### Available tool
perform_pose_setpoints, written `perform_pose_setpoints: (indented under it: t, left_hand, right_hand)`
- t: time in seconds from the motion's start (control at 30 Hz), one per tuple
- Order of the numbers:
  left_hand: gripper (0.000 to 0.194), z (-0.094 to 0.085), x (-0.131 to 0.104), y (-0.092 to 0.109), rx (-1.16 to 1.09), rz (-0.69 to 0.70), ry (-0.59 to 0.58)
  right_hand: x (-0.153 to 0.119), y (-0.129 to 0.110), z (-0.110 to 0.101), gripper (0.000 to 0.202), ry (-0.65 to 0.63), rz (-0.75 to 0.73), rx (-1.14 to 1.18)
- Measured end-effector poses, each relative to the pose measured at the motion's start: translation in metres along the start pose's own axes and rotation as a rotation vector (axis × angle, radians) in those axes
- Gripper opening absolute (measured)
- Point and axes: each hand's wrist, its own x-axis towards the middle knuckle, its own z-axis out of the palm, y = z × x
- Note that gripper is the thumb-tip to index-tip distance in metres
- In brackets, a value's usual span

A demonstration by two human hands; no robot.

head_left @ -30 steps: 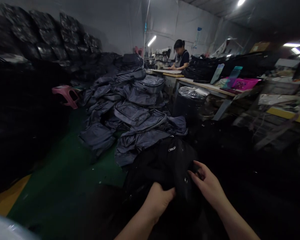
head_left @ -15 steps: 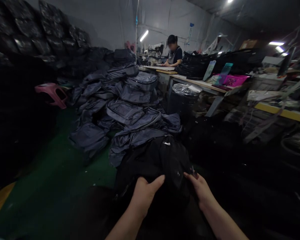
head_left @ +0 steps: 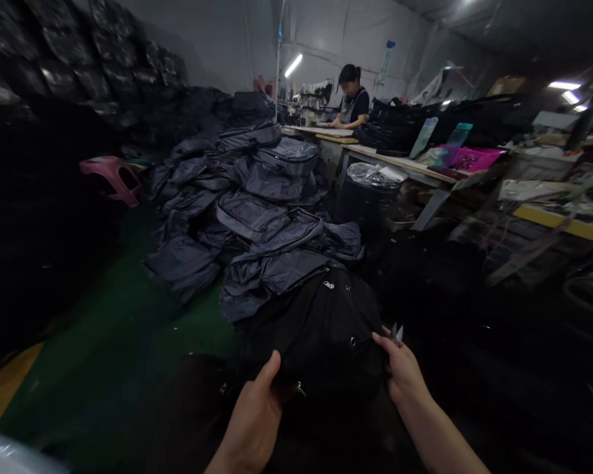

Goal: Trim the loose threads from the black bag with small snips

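A black fabric bag [head_left: 321,322] lies in front of me, with zip pulls and small metal eyelets showing on it. My left hand [head_left: 257,411] is at its near left side, thumb raised and the fingers partly hidden in the dark cloth. At the bag's right edge, my right hand [head_left: 402,368] pinches the fabric between thumb and fingers. Small thread snips [head_left: 398,334] stick out of that same hand, blades pointing up. The lower part of the bag merges into deep shadow.
Dark grey bags [head_left: 271,224] are heaped just beyond the black one. A pink stool [head_left: 111,178] stands left on the green floor [head_left: 99,349]. Back right, a person [head_left: 353,99] works at a table [head_left: 400,158]; a lined bin [head_left: 370,191] stands by it.
My left hand has shifted left and down, its thumb now raised off the cloth. My right hand has moved slightly right, and the snips' blades show clearly. More eyelets and a zip pull are visible.
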Motion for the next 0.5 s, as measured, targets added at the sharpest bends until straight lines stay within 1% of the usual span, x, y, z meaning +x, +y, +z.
perform_pose_setpoints:
  t: [0.13,0.2,0.3,0.37,0.43,0.5]
  left_hand:
    - [0.043,0.001,0.001,-0.004,-0.146,0.077,0.075]
    - [0.046,0.002,0.002,-0.004,-0.213,0.121,0.079]
    - [0.049,0.003,0.003,0.002,-0.281,0.086,0.008]
    - [0.048,0.004,0.003,0.009,-0.336,0.074,-0.052]
    - [0.042,0.005,0.003,0.015,-0.390,0.114,-0.108]
    - [0.040,0.006,0.003,0.017,-0.404,0.140,-0.136]
  right_hand:
    - [-0.003,0.006,0.000,0.051,-0.016,-0.007,-0.008]
    - [-0.006,0.006,0.002,0.051,-0.018,-0.019,-0.027]
    - [-0.013,0.004,0.005,0.052,-0.009,-0.005,-0.025]
    - [-0.018,0.002,0.009,0.052,-0.011,0.019,0.010]
    - [-0.023,0.001,0.014,0.049,-0.013,0.041,0.050]
    - [-0.024,0.000,0.017,0.047,-0.007,0.058,0.066]
